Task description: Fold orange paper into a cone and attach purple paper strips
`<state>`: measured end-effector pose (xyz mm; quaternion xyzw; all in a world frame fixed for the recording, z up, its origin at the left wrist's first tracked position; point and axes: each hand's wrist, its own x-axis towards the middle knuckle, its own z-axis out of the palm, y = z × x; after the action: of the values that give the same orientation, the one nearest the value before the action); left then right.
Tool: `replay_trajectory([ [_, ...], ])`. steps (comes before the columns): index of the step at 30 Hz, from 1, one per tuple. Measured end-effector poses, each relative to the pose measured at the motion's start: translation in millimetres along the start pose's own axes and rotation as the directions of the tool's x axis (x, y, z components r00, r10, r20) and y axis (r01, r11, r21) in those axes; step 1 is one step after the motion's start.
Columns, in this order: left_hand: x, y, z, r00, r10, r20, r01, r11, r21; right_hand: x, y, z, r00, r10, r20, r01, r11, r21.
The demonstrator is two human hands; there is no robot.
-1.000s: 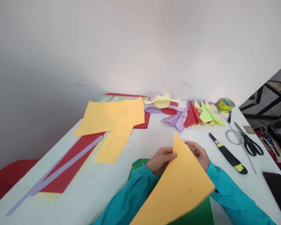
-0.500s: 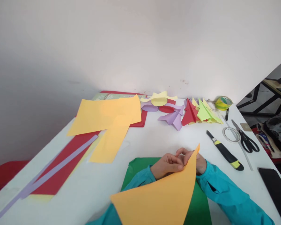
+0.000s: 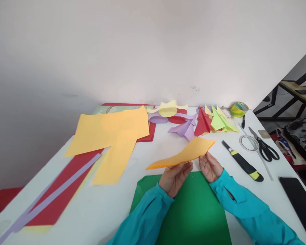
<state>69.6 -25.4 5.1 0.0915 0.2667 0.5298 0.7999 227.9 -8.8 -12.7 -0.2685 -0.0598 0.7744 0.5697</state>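
A plain pale wall (image 3: 142, 51) is rising behind a white desk (image 3: 91, 211). On the left side, orange sheets (image 3: 109, 129) are overlapping a red sheet (image 3: 71, 180), with purple strips (image 3: 63, 189) lying across it. Paper planes (image 3: 204, 122) are sitting near the wall, beyond the hands. A cutter (image 3: 242, 165), a tape ring (image 3: 248, 143), scissors (image 3: 267, 149) and a black slab (image 3: 297, 204) are lying to the right. A green sheet (image 3: 193, 211) is occupying the desk just below the hands.

The orange paper (image 3: 183, 153) is hanging above the desk, past the green sheet's far edge. Its long axis is running crosswise, its narrow tip pointing left and its other end reaching up to the right.

The left hand (image 3: 174, 178) is grasping its lower edge near the middle, fingers half curled. The right hand (image 3: 211, 167), also partly curled, is pinching that edge nearer the right end.
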Motion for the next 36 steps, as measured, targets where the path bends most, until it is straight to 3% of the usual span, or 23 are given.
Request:
replay_trajectory([
  [5,6.1,-4.1,3.6,0.993,-0.042,-0.106,0.038,0.998,-0.042,-3.4,11.0,3.9,0.998,0.056,0.019,-0.055,0.997,-0.057],
  [15,9.4,0.7,8.2,0.971,-0.121,-0.204,0.084,0.980,-0.180,2.6,9.7,3.7,0.977,0.107,-0.186,-0.097,0.993,0.064],
  [24,10.1,4.8,4.9,0.964,-0.208,-0.164,0.158,0.949,-0.271,1.3,3.0,5.1,0.963,0.251,-0.099,-0.233,0.959,0.162],
  [31,11.7,12.1,0.6,0.946,-0.197,-0.256,0.105,0.937,-0.333,5.3,1.8,-0.8,0.970,0.226,-0.091,-0.208,0.963,0.171],
  [36,11.8,14.3,-1.1,0.961,-0.156,-0.227,0.077,0.943,-0.323,6.5,-1.2,-5.5,0.970,0.225,-0.092,-0.208,0.965,0.162],
])
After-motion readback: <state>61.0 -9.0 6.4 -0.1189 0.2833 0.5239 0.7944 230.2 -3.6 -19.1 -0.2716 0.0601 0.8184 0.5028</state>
